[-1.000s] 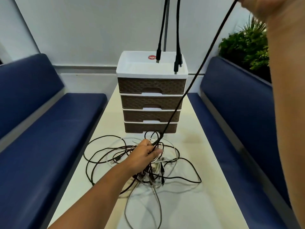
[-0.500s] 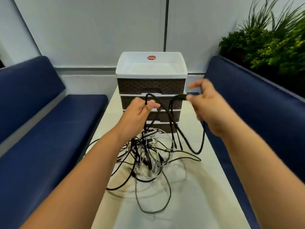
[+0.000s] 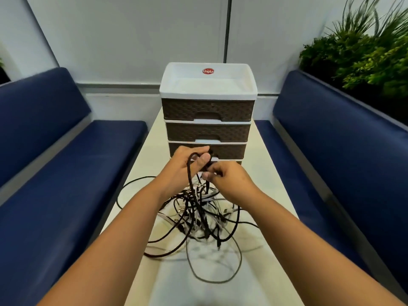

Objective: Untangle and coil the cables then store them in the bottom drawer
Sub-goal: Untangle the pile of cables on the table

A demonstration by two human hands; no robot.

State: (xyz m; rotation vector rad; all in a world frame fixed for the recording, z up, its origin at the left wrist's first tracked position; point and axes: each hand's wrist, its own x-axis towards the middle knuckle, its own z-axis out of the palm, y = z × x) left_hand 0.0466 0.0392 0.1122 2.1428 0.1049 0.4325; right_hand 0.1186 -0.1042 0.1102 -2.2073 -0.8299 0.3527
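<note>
A tangle of black, white and grey cables (image 3: 198,217) lies on the cream table (image 3: 271,195) in front of a brown drawer unit (image 3: 208,124) with a white top. Its drawers are closed; my hands hide most of the bottom drawer. My left hand (image 3: 187,164) holds a loop of black cable (image 3: 191,173) lifted above the tangle. My right hand (image 3: 227,180) is just beside it, fingers pinched on the same black cable, whose strands hang down into the pile.
Blue padded benches run along both sides of the narrow table, left (image 3: 66,173) and right (image 3: 331,162). Green plants (image 3: 364,51) stand behind the right bench. A grey cable loop (image 3: 214,279) trails toward the near table edge.
My two hands have come together and lowered in front of the lower drawers. The right hand moved left to meet the left hand, and the black cable now hangs in shorter strands.
</note>
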